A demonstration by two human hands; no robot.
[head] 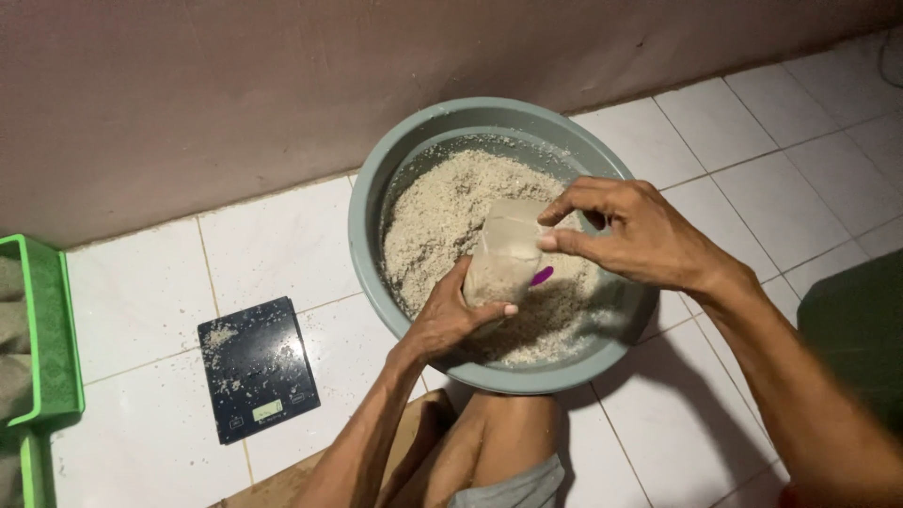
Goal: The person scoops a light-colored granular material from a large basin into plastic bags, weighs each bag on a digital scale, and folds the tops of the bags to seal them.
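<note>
Head view, looking down: both hands work over a round grey-green plastic basin that sits on the white tiled floor and is heaped with pale, crumbly, sawdust-like grain mix. The left hand is wrapped from below around a clear, soft plastic bag packed with the same mix, fingers closed on its lower part, thumb lying across the front. The bag stands nearly upright over the middle of the basin, its long axis running up and slightly away from the person, its open mouth pointing up. The right hand comes in from the right and sits at the bag's top edge, thumb and forefinger pinched on the rim, the other fingers curled loosely above; it is the hand nearer the mouth. A small purple object shows just beside the bag; what it is cannot be told. A dark, dusted flat digital kitchen scale lies well apart to the left, near a green plastic crate.
</note>
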